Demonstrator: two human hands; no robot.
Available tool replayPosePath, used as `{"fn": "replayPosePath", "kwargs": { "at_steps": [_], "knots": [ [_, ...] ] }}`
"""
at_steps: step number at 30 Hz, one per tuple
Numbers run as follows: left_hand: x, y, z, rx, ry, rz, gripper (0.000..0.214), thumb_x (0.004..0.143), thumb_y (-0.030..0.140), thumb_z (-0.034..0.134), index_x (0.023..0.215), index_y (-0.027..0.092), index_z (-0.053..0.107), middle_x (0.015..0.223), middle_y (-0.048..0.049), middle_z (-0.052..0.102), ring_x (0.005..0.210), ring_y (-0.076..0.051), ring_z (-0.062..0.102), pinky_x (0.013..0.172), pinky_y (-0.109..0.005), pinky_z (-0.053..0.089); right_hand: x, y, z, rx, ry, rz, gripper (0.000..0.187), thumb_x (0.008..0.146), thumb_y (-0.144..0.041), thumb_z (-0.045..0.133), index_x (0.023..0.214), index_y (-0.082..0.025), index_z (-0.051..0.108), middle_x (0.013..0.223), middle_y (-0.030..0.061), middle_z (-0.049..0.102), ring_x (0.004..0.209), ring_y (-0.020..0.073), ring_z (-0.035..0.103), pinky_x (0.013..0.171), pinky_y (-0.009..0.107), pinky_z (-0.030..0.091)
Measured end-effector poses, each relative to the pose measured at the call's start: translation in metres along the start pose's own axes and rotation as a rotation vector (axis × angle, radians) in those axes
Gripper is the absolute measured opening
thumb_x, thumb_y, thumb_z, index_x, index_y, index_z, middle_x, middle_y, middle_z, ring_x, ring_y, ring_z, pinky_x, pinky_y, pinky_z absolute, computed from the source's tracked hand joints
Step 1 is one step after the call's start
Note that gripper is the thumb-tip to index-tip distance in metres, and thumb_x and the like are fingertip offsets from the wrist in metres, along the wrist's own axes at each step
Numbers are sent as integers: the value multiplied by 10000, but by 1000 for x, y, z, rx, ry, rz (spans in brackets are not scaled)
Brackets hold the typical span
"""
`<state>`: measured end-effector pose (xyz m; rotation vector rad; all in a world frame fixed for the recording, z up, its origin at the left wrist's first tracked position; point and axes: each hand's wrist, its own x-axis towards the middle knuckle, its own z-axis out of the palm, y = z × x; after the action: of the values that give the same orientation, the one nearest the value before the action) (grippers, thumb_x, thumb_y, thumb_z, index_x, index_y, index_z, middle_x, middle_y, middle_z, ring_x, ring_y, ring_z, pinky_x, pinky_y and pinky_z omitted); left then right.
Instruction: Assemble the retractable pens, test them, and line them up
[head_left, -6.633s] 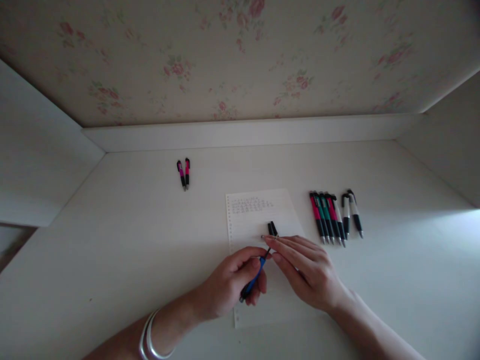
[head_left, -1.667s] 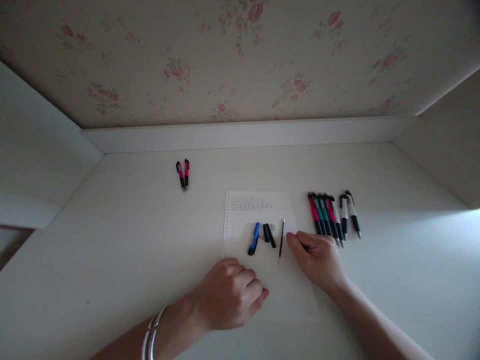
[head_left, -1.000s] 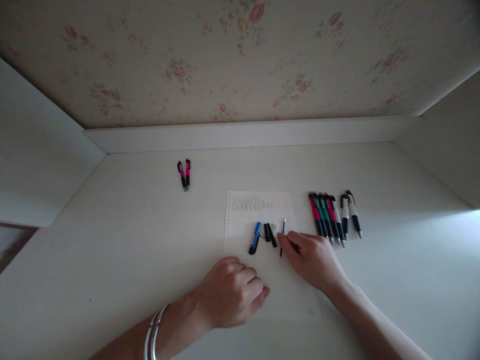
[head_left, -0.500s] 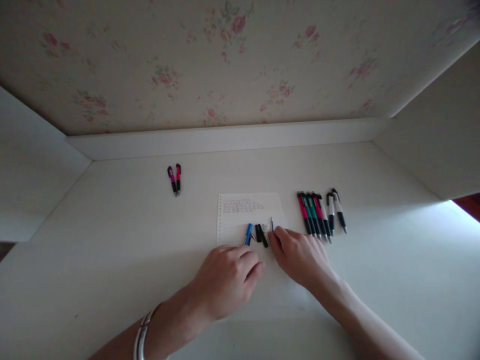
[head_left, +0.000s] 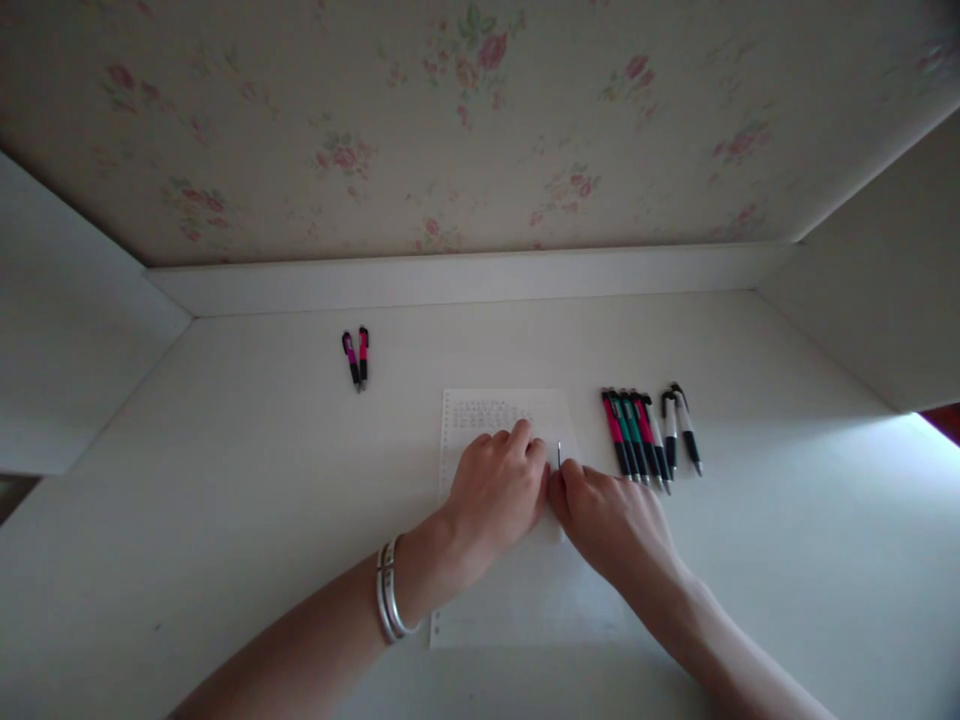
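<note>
My left hand (head_left: 501, 480) is over the sheet of paper (head_left: 495, 620), its fingers curled downward and closed; what they hold, if anything, is hidden beneath the hand. Close beside it, my right hand (head_left: 607, 515) pinches a thin dark pen refill (head_left: 559, 455) between thumb and fingers, its narrow end pointing up and away from me. The two hands nearly touch at the fingertips. Loose pen parts that lay on the paper are now covered by my left hand. Handwritten lines run across the paper's upper part.
To the right lies a row of click pens (head_left: 631, 435) in pink, green and white, with two white pens (head_left: 679, 430) beside them. A purple pen (head_left: 351, 360) and a pink pen (head_left: 364, 358) lie at the far left. Side panels and a back ledge (head_left: 465, 285) bound the white desk.
My left hand has moved up and to the right, over the loose pen parts and close to my right hand. The right hand still grips the refill, almost unmoved.
</note>
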<state>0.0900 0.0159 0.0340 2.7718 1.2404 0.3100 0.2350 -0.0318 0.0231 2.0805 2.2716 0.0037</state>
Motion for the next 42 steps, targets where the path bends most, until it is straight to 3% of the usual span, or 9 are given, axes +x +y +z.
{"fn": "replayPosePath", "kwargs": {
  "at_steps": [8,11,14,18,21,26,31,35,42],
  "knots": [
    [4,1,10,-23,-4,68,84,887,108,559,892,159,626,950,-68,621,775,-218,639,713,-373,505,2,9,9,202,15,130,266,1002,-303,418,834,-186,588,648,61,716,519,225,668,458,276,190],
    [4,2,13,-36,7,62,105,869,82,565,905,152,634,943,-69,619,816,-226,630,750,-383,493,5,14,14,504,132,216,273,988,-346,405,877,-192,601,649,44,672,549,202,628,483,265,303],
    [3,4,14,-25,40,22,124,908,116,556,989,143,646,975,-81,620,877,-244,615,772,-397,486,10,17,18,950,272,301,300,970,-436,443,855,-202,591,608,-5,572,529,154,535,496,248,377],
    [4,5,16,-27,40,8,107,929,123,560,941,148,663,970,-78,627,896,-251,601,776,-395,483,19,15,20,1484,433,419,318,907,-505,559,787,-212,542,564,-56,459,473,107,413,424,207,333],
    [5,5,16,-64,51,20,120,937,114,556,926,148,670,961,-78,639,907,-252,603,789,-392,486,24,14,19,1695,416,440,300,857,-481,645,776,-216,531,571,-64,484,459,89,419,408,188,333],
    [-2,4,11,-447,169,-68,88,961,154,577,963,161,664,930,-50,706,880,-207,645,829,-343,495,20,13,15,1770,349,339,260,897,-420,624,780,-206,532,665,-24,628,456,83,496,439,203,399],
    [-27,0,6,-908,192,-257,59,930,179,622,931,180,681,850,-17,728,739,-141,660,677,-221,502,10,4,8,1833,272,322,254,897,-428,637,823,-205,538,774,11,704,456,94,564,452,220,446],
    [-41,1,6,-1002,207,-328,67,926,210,623,928,184,684,821,-8,720,703,-125,641,652,-201,494,7,-5,2,1857,211,282,260,886,-441,655,849,-209,543,796,27,739,472,108,609,482,235,493],
    [-44,4,13,-1062,214,-367,107,930,270,624,922,188,692,821,-5,729,699,-129,653,638,-203,510,4,-8,3,1872,215,269,277,868,-457,685,873,-211,558,792,56,773,580,158,702,595,294,585]
  ]
}}
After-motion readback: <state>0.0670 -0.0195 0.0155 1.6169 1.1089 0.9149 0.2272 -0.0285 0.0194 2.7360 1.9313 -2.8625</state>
